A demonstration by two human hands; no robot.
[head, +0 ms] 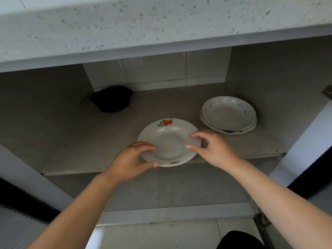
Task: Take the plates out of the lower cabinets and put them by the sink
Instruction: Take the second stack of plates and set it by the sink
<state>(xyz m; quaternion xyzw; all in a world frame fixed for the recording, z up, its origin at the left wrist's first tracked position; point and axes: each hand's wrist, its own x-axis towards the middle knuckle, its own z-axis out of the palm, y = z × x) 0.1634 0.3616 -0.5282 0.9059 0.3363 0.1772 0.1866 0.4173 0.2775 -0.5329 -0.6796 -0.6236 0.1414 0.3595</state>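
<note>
Your left hand [132,159] curls round the left rim of the fruit-patterned plate [170,141], and your right hand [213,150] pinches its right rim. The plate lies at the front edge of the cabinet shelf [89,141], near the middle. Two stacked plates [229,114] sit toward the shelf's right rear, and a black pot [111,99] stands at its left back.

Front plate [168,141] is white, orange fruit-and-grape print at 12 o'clock on its rim, smaller orange bit at 6. Stacked plates [229,113] at its 2 o'clock: white, faint pink and blue flowers, dark blue print on the bottom one. Pot [111,99] at 10 o'clock is black; shelf [71,132] grey, countertop [143,24] pale, speckled.
</note>
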